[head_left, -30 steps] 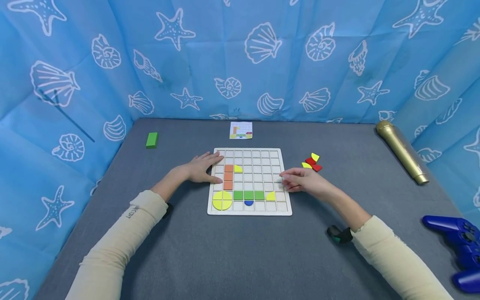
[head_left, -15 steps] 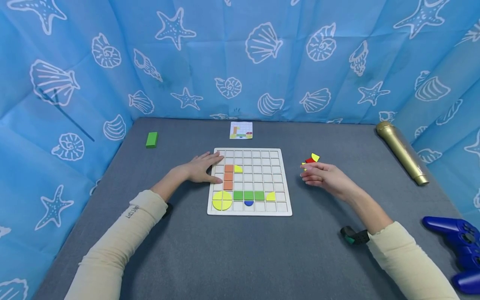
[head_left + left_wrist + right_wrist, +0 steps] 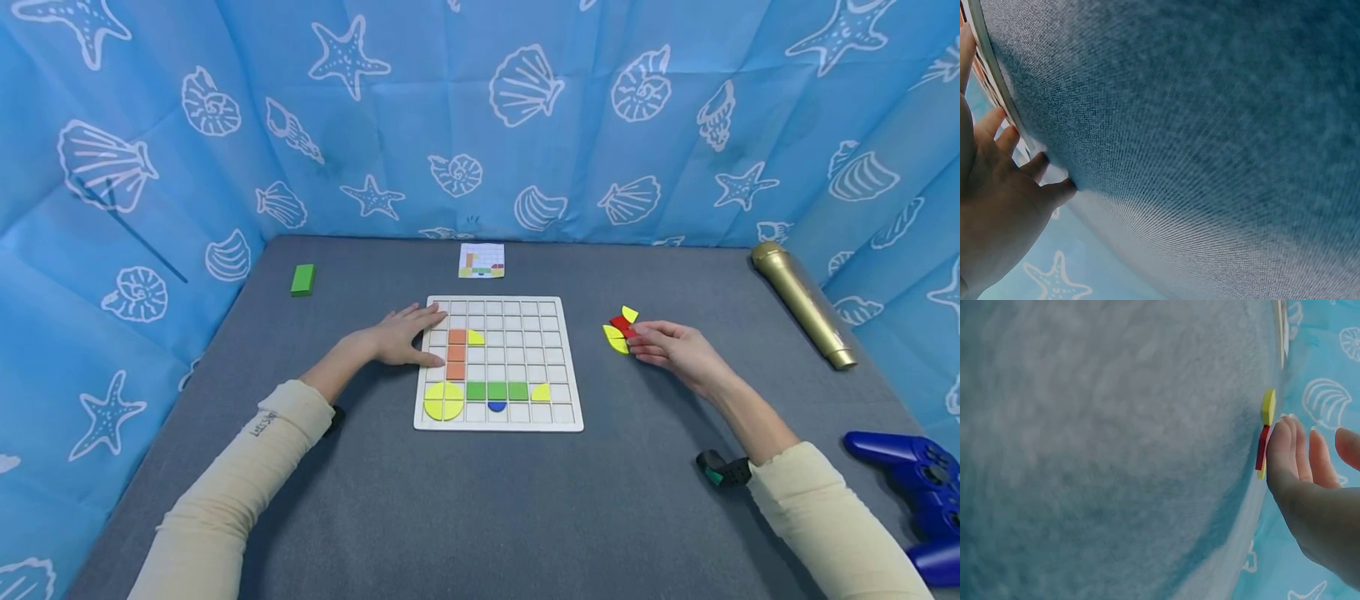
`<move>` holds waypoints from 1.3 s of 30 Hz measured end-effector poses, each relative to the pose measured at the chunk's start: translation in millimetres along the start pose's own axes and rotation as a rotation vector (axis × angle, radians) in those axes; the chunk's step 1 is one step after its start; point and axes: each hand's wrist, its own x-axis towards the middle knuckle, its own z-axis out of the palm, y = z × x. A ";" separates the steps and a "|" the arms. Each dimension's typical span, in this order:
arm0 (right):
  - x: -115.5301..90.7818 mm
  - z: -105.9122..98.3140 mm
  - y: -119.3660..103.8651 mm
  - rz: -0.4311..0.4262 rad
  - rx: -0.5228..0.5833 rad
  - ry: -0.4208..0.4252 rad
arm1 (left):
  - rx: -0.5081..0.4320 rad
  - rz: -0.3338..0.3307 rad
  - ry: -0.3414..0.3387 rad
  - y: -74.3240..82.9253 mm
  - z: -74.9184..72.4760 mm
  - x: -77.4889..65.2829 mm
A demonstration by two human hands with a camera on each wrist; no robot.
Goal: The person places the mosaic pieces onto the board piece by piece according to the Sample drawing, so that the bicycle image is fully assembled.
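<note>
On the table lies a white grid board. It bears an orange column, a yellow circle of quarter pieces, a green row, a blue half circle and two single yellow quarters. My left hand rests spread at the board's left edge, thumb and fingertips on its rim. To the board's right, my right hand has its fingertips beside a small heap of yellow quarter pieces and red pieces. The right wrist view shows the thumb apart from the fingers, nothing between them.
Behind the board lies a small printed card with a coloured grid pattern. A green block is at the back left. A gold microphone and a blue game controller are at the right. A blue shell-print curtain surrounds the table.
My right hand has moved right, from the board's right edge to the heap, and one more yellow quarter now shows there. My left hand and the board have stayed in place.
</note>
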 end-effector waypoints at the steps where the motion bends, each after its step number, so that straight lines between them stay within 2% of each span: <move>1: 0.6 -0.3 0.4 0.007 -0.017 0.007 | 0.000 0.001 -0.003 0.9 -0.8 -0.6; 11: 7.1 3.0 1.5 0.016 -0.194 0.034 | 0.014 -0.005 0.000 2.5 -1.3 -1.8; 24: 11.3 6.0 1.8 0.005 -0.258 0.040 | 0.011 -0.008 0.000 2.3 -0.6 -0.7; 32: 13.6 8.5 4.0 -0.056 -0.379 0.042 | 0.021 -0.009 -0.007 -0.5 0.5 1.4; 39: 17.9 13.3 5.3 -0.153 -0.493 0.054 | 0.014 -0.016 -0.012 2.1 -1.1 0.0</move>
